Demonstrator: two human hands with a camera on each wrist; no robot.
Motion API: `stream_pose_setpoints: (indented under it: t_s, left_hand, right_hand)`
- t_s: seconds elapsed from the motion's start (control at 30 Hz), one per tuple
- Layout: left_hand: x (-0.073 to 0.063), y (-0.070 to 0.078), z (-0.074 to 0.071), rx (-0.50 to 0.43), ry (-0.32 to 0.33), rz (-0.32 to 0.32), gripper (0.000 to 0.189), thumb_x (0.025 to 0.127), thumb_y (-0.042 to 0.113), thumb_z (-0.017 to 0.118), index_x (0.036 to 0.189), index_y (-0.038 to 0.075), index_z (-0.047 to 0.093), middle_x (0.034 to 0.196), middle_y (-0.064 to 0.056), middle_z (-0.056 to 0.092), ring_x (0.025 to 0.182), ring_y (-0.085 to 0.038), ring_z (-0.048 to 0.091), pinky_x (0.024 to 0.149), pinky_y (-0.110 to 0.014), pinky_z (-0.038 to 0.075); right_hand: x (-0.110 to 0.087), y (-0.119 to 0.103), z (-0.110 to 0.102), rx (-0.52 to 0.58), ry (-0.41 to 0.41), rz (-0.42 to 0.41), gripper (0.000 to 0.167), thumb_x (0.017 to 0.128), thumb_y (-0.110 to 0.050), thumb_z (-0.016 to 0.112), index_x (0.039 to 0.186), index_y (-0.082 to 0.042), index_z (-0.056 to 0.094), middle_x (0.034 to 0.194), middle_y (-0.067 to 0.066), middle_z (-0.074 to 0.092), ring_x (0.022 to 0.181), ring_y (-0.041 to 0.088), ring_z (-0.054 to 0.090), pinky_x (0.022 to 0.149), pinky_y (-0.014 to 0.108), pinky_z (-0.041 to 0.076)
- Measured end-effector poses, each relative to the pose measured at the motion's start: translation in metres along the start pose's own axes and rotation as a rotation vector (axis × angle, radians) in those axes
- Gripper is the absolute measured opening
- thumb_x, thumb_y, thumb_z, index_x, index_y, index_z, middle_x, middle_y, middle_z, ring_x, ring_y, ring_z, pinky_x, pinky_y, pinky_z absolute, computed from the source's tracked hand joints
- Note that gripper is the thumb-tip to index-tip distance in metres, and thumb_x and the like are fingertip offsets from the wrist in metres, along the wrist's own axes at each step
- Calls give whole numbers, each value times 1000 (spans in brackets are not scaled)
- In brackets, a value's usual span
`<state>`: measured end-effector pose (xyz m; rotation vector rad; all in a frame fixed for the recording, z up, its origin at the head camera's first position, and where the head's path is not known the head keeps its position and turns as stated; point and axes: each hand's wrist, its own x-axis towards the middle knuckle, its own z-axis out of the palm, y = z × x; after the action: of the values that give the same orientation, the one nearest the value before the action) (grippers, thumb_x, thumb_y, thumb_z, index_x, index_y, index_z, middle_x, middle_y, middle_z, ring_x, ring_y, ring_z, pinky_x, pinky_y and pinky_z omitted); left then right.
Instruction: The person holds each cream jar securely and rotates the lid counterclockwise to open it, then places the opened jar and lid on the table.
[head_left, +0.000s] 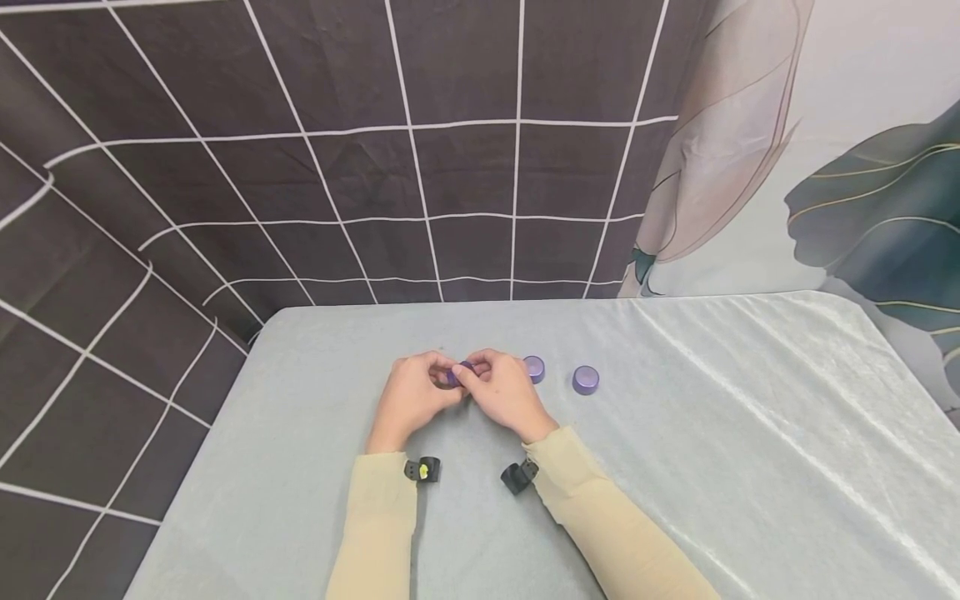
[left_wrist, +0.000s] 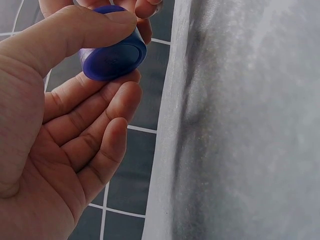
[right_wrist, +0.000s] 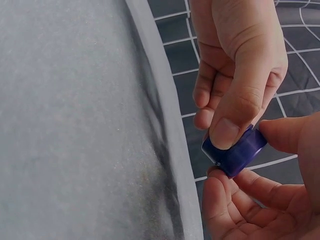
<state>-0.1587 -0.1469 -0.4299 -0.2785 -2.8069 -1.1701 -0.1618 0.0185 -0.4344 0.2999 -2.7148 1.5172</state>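
Note:
A short, round purple piece (head_left: pixel 456 375), like a cap or small jar, is held between both hands over the table. My left hand (head_left: pixel 412 400) pinches it, the thumb lying across its side in the left wrist view and a recessed round face (left_wrist: pixel 114 61) showing there. From the other side, my right hand (head_left: pixel 507 398) grips the same piece with thumb and fingertips, as the right wrist view shows. Two similar purple round pieces stand on the table beside the right hand, one (head_left: pixel 534 369) right by its knuckles, the other (head_left: pixel 586 380) farther right.
A pale grey velvety cloth (head_left: pixel 675 467) covers the table. Behind and to the left hangs a dark sheet (head_left: pixel 465 171) with white grid lines. A curtain with a leaf pattern (head_left: pixel 750 167) hangs at the back right.

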Motion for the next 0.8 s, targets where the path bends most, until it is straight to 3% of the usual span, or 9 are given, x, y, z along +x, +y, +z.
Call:
stream_pose_setpoints:
  t_s: [0.8]
  left_hand:
    - [-1,1,-2,-3,-2,15,28,72,20,88,95,9,76,78,4,72,73,-10,67,71,-32,55]
  right_hand:
    - [0,-2,-1,-4,-4,-27,27,91,-27,69,104,-4,73,88,4,74,80,14,69,75,33,55]
